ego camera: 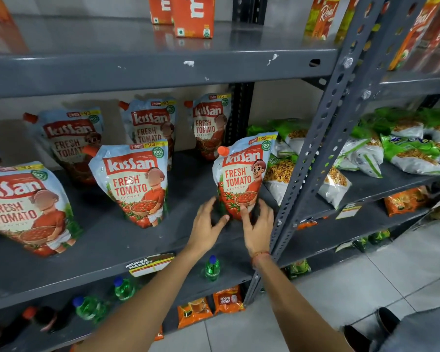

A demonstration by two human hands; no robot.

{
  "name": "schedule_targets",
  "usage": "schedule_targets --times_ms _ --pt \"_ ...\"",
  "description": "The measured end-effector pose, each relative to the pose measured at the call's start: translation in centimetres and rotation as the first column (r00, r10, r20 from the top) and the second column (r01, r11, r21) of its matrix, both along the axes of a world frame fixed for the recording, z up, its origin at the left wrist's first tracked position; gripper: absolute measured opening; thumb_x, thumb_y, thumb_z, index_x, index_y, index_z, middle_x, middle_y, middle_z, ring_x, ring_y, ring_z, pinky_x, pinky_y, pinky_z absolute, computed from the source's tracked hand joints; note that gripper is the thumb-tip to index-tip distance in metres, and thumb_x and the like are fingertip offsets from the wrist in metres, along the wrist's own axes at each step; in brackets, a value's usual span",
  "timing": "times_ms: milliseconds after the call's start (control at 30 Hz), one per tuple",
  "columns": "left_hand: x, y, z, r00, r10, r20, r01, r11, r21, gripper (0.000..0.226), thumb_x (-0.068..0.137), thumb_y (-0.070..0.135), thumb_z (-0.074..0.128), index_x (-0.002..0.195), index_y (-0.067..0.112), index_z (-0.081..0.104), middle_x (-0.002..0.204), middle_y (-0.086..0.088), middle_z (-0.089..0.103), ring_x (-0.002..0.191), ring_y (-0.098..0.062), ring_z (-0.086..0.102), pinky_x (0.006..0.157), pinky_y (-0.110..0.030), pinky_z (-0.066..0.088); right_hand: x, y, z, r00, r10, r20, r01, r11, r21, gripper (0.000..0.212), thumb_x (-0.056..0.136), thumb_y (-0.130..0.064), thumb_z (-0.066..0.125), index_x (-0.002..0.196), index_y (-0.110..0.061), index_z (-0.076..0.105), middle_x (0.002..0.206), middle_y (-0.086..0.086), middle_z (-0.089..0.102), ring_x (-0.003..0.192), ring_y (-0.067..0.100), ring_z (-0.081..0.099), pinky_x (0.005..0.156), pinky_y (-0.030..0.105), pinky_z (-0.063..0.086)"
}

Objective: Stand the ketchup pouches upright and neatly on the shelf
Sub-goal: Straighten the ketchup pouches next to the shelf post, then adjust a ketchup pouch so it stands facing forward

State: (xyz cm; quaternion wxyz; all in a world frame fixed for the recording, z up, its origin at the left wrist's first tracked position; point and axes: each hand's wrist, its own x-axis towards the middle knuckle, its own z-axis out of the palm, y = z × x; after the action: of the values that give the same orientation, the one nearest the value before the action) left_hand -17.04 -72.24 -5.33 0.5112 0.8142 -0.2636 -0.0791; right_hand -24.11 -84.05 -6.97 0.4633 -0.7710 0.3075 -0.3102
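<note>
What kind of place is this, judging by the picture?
Most likely a supermarket aisle: grey metal shelving stocked with many identical ketchup pouches, a "Super Market" shelf label, and snack packets alongside.

My two bare arms, seen from above

My left hand (205, 224) and right hand (258, 226) wear no gloves and no rings that I can make out, and both forearms are uncovered all the way to the near edge of view, with no sleeve showing. Around my right wrist sits a thin thread band (261, 255) in orange and red, wound close to the hand. My nails are short and plain. My left wrist carries nothing.
</note>
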Motion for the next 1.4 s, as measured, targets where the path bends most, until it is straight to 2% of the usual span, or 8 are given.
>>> schedule_targets --times_ms 200,300,433,600,800,1133,1267,1400 --pt "-0.1 7.5 0.4 0.902 0.420 0.097 -0.389 0.890 -0.239 0.031 0.087 0.016 0.062 0.117 0.011 0.056 0.116 -0.007 0.050 0.100 -0.020 0.057 0.089 -0.018 0.047 -0.5 5.6 -1.2 0.992 -0.113 0.054 0.125 0.916 -0.381 0.028 0.089 -0.020 0.059 0.111 -0.004 0.059 0.109 0.016 0.056 0.104 0.029 0.054 0.088 0.040 0.050" --pt "3.2 18.0 1.1 0.724 0.690 0.015 -0.655 0.693 -0.301 0.042 0.082 0.015 0.067 0.119 0.008 0.048 0.117 -0.012 0.042 0.097 -0.022 0.055 0.080 -0.011 0.045 4.5 13.2 1.2 0.948 0.313 -0.050 -0.314 0.908 -0.276 0.039 0.089 -0.032 0.058 0.121 -0.010 0.054 0.118 0.011 0.052 0.110 0.024 0.052 0.092 0.036 0.048" --pt "6.4 18.3 0.6 0.891 0.408 -0.201 -0.435 0.893 -0.118 0.084 0.077 0.016 0.074 0.144 0.010 0.023 0.150 -0.010 0.028 0.134 -0.022 0.035 0.106 -0.039 0.038 9.7 12.3 4.0 0.819 0.573 0.002 -0.547 0.781 0.302 0.079 0.076 -0.036 0.074 0.141 -0.016 0.033 0.142 0.009 0.041 0.128 0.022 0.044 0.106 0.034 0.039" --pt "8.2 17.2 1.6 0.937 0.097 -0.337 -0.120 0.992 -0.047 0.088 0.076 0.013 0.074 0.145 0.018 0.019 0.147 -0.005 0.038 0.129 -0.017 0.040 0.110 -0.036 0.033 12.4 11.3 4.5 0.666 0.746 -0.030 -0.654 0.603 0.456 0.070 0.076 -0.046 0.070 0.135 -0.021 0.043 0.135 0.001 0.056 0.124 0.018 0.051 0.111 0.044 0.037" --pt "6.5 16.5 0.8 0.955 0.142 -0.260 -0.148 0.989 -0.004 0.070 0.082 0.015 0.067 0.142 0.016 0.030 0.140 -0.006 0.048 0.128 -0.023 0.045 0.110 -0.041 0.035 9.7 9.5 2.9 0.629 0.770 -0.103 -0.686 0.613 0.393 0.050 0.081 -0.045 0.065 0.125 -0.028 0.048 0.135 0.000 0.055 0.127 0.017 0.048 0.111 0.041 0.035" --pt "1.8 13.8 -0.3 0.963 0.188 -0.194 -0.202 0.978 -0.057 0.066 0.081 0.023 0.069 0.139 0.019 0.037 0.136 -0.004 0.054 0.124 -0.020 0.049 0.107 -0.041 0.040 4.9 7.4 1.1 0.730 0.676 -0.102 -0.643 0.729 0.234 0.071 0.073 -0.047 0.071 0.134 -0.023 0.045 0.135 0.000 0.056 0.128 0.019 0.047 0.110 0.045 0.038" --pt "1.8 14.0 -0.2 0.966 0.182 -0.185 -0.193 0.980 -0.040 0.068 0.081 0.024 0.069 0.140 0.019 0.036 0.137 -0.004 0.053 0.127 -0.021 0.048 0.108 -0.041 0.039 4.7 7.5 1.1 0.738 0.670 -0.080 -0.646 0.736 0.203 0.047 0.078 -0.039 0.071 0.120 -0.033 0.050 0.119 -0.010 0.059 0.120 0.013 0.052 0.107 0.036 0.041" --pt "1.7 13.9 0.0 0.971 0.162 -0.176 -0.170 0.985 -0.031 0.069 0.083 0.024 0.068 0.141 0.018 0.033 0.138 -0.005 0.052 0.127 -0.021 0.048 0.107 -0.037 0.039 4.1 7.7 1.3 0.760 0.646 -0.064 -0.629 0.757 0.177 0.052 0.077 -0.036 0.073 0.123 -0.031 0.049 0.112 -0.017 0.057 0.111 0.000 0.053 0.096 0.018 0.042"
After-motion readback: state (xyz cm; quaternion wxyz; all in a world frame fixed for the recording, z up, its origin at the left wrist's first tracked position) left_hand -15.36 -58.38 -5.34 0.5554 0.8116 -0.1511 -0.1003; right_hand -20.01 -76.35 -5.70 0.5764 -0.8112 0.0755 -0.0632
